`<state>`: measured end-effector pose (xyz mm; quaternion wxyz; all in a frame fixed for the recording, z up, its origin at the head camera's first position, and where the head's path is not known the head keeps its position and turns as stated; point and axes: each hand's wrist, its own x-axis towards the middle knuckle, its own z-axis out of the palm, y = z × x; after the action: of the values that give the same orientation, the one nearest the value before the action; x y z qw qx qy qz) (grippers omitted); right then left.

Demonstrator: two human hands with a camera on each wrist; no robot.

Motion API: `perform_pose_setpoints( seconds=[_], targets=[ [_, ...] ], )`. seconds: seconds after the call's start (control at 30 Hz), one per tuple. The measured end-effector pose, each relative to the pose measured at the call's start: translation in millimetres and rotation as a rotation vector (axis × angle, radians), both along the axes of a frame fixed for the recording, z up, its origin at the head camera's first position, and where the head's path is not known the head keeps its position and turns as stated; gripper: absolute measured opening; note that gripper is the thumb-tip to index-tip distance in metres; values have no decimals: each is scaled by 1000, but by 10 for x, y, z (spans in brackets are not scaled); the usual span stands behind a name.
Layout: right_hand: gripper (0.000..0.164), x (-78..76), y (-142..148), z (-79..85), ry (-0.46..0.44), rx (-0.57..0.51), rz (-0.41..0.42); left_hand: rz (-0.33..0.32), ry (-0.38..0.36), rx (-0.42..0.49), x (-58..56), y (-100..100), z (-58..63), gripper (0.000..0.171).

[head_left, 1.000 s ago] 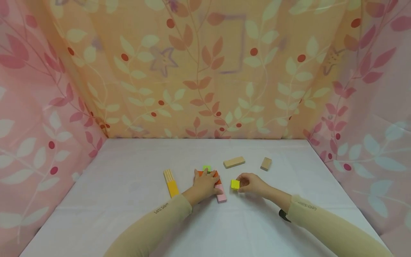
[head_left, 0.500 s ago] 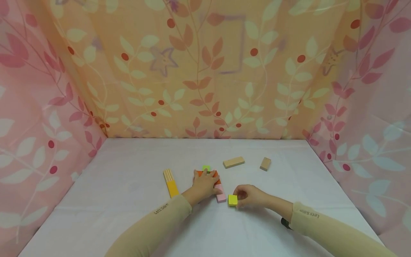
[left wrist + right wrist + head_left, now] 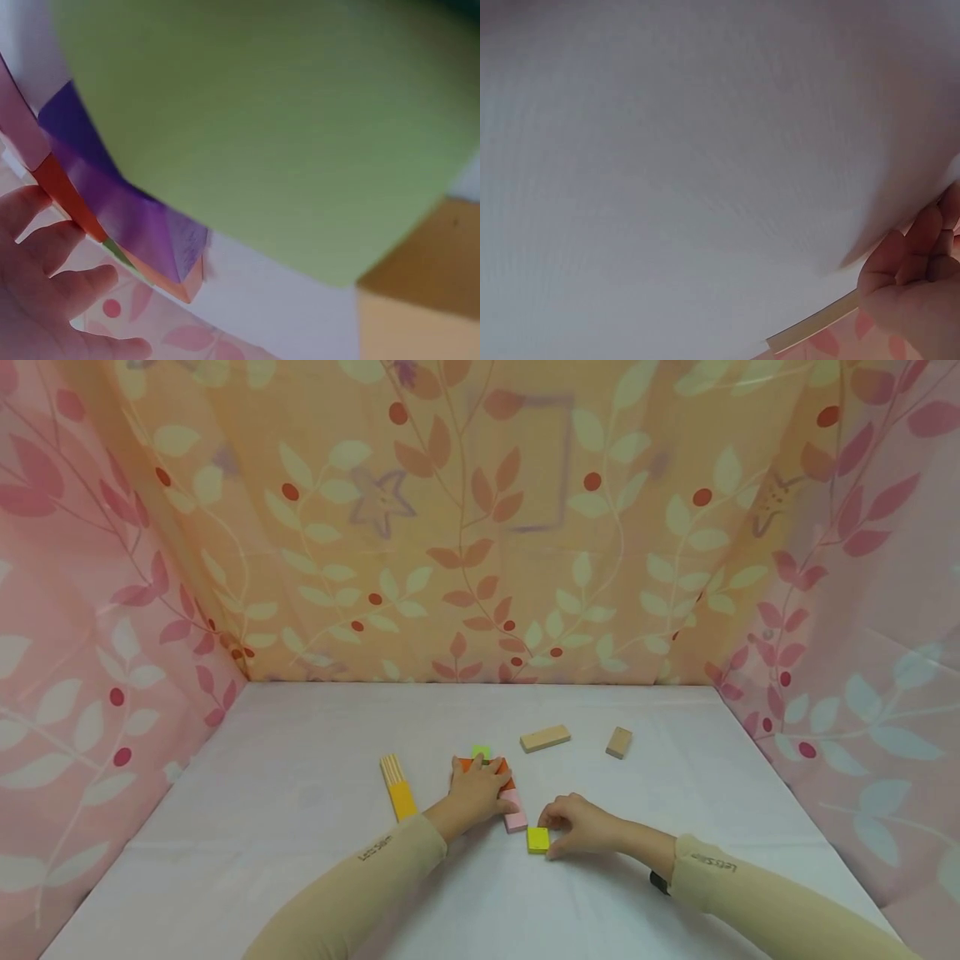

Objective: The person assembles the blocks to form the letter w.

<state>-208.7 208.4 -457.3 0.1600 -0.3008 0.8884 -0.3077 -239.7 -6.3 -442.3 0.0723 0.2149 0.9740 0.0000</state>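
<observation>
My left hand [image 3: 476,789] lies with spread fingers over an arrangement of blocks. Orange blocks [image 3: 504,767] show around its fingertips, a green block [image 3: 481,751] lies just beyond, and a pink block [image 3: 513,821] runs down beside the thumb. A purple block [image 3: 127,202] appears in the left wrist view, hidden from the head view by the hand. With thumb and finger my right hand [image 3: 585,825] pinches a yellow block [image 3: 537,841] at its right side, close to the near end of the pink block. In the right wrist view the curled fingers show, but the yellow block does not.
Two plain wooden blocks, a long one [image 3: 545,738] and a short one [image 3: 618,742], lie farther back. Left of the left hand is a flat yellow-orange piece [image 3: 402,797] with pale strips at its far end. Patterned curtains [image 3: 465,527] enclose the white table [image 3: 300,727].
My right hand has brought the yellow block toward me and slightly left, from beside the pink block to near its lower end. The left hand has stayed in place.
</observation>
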Motion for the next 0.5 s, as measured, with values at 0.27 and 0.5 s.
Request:
perform_pose_setpoints(
  seconds=[0.27, 0.5],
  targets=[
    [32, -42, 38, 84, -95, 9, -9, 0, -11, 11, 18, 2, 24, 67],
    [31, -156, 151, 162, -165, -21, -106, -4, -2, 7, -3, 0, -17, 67]
  ],
)
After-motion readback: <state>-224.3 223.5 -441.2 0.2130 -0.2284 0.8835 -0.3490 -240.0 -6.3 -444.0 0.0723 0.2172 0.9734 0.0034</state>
